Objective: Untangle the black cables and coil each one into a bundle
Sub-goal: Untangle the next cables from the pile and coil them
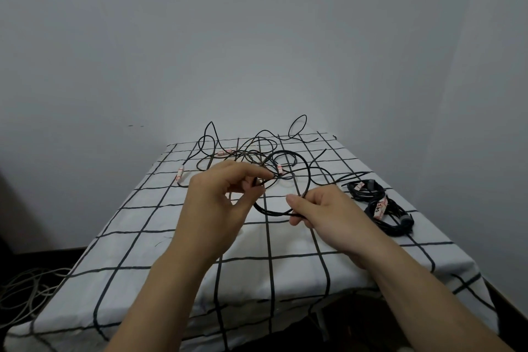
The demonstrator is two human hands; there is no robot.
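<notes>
Two bare hands hover above the middle of the worktop (143, 223), which is draped in a white cloth with a black grid. The left hand (217, 194) is raised, its forearm coming in over the near edge. Its grip is narrow, with thumb and forefinger pinching the thin black cable loop (274, 213) at its upper left. The right hand (323, 208) sits slightly lower and to the right, its grip also closed, thumb and fingers pinching the loop's lower right strand. The loop arcs between the two hands, and its strands run back into the tangle of loose black cables (243, 151) spread over the far half of the worktop, where a few loops stand up at the far edge. Small white-and-red labels (179, 176) sit on some strands. Near the right edge lie a coiled black cable bundle (367, 190) and, nearer, a second coiled black bundle with a white-and-red tag (393, 220), both close to the right hand but apart from it. Open cloth stretches under the forearms to the near edge. Pale cables (25, 291) lie on the floor beyond the left edge.
</notes>
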